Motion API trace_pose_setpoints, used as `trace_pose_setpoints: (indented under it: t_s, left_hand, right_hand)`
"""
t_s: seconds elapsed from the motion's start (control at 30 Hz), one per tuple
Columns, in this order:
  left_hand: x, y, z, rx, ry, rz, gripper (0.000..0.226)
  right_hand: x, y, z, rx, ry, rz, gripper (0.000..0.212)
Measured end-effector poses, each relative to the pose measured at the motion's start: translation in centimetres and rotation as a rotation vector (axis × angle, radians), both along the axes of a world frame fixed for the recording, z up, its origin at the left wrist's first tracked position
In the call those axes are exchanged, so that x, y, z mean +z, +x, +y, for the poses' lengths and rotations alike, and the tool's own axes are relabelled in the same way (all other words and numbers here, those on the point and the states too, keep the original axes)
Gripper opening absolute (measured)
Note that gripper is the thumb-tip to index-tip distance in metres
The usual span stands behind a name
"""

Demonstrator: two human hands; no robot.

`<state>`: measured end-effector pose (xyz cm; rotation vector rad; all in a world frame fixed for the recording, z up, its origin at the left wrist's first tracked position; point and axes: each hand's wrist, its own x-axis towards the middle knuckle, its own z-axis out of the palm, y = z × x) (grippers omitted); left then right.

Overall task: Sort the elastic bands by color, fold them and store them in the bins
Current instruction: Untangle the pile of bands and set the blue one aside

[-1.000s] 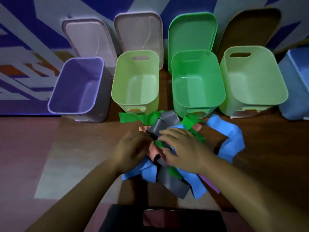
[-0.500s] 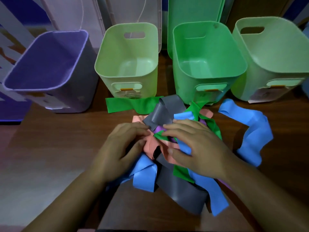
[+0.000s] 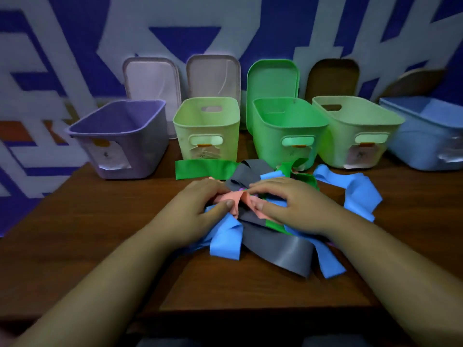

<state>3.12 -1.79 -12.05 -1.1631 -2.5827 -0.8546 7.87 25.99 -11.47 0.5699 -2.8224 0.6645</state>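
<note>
A tangled heap of elastic bands lies on the wooden table (image 3: 100, 221): blue bands (image 3: 358, 191), a grey band (image 3: 278, 251), a green band (image 3: 203, 169) and a salmon band (image 3: 234, 199) in the middle. My left hand (image 3: 200, 209) and my right hand (image 3: 293, 204) sit on the heap, and both pinch the salmon band between thumb and fingers. Behind the heap stand open bins: a purple bin (image 3: 120, 136), a light green bin (image 3: 208, 126), a bright green bin (image 3: 288, 128), a pale green bin (image 3: 355, 128) and a blue bin (image 3: 431, 131).
Bin lids (image 3: 273, 78) lean upright against the blue and white patterned wall behind the bins. The table's left edge runs diagonally past the purple bin. Its front edge lies near my forearms.
The camera has tilted up, so the bins show from the side and the wall comes into view. Both hands have closed in on the salmon band and pinched it.
</note>
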Motion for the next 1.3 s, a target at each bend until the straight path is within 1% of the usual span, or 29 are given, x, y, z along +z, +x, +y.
trace_pose_setpoints:
  t_s: [0.13,0.3,0.43,0.63,0.77,0.8,0.87,0.93,1.03,1.13,1.23,1.3]
  left_hand:
    - [0.4,0.9,0.0,0.02,0.036,0.052,0.024]
    - [1.0,2.0,-0.6,0.048,0.135,0.026,0.017]
    - [1.1,2.6,-0.6,0.069,0.172,0.023,0.012]
    - [1.1,1.7,-0.9,0.099,0.219,0.041,0.016]
    - [1.2,1.4,-0.7,0.122,0.281,0.039,0.014]
    - [1.3,1.4,-0.6,0.132,0.281,0.041,0.015]
    - [1.4,1.3,-0.5,0.142,0.286,0.053,0.015]
    - [1.5,1.4,-0.4,0.161,0.336,0.041,0.014]
    - [1.7,1.6,-0.4,0.191,0.399,-0.011,0.012]
    - [1.5,1.3,-0.4,0.253,0.425,-0.011,0.013]
    - [1.3,1.0,-0.5,0.315,0.432,-0.075,0.02]
    - [1.4,1.2,-0.5,0.332,0.397,-0.127,0.025]
  right_hand:
    - [0.4,1.3,-0.5,-0.037,-0.047,-0.022,0.033]
    - [0.9,2.1,-0.6,-0.071,-0.175,-0.061,0.02]
    - [0.6,2.1,-0.5,-0.076,-0.225,-0.032,0.01]
    - [0.4,1.9,0.1,-0.037,-0.287,-0.013,0.016]
    - [0.5,1.9,0.2,-0.005,-0.233,0.032,0.026]
    - [0.5,1.8,0.2,-0.003,-0.239,0.05,0.025]
    - [0.6,1.9,0.2,-0.003,-0.299,0.094,0.017]
    - [0.9,2.1,0.3,-0.031,-0.348,0.126,0.013]
    - [1.0,2.3,0.3,-0.101,-0.373,0.174,0.015]
    - [1.1,2.4,0.1,-0.129,-0.482,0.185,0.017]
    - [1.4,2.6,0.1,-0.133,-0.558,0.234,0.018]
    - [1.6,2.8,0.2,-0.135,-0.603,0.251,0.018]
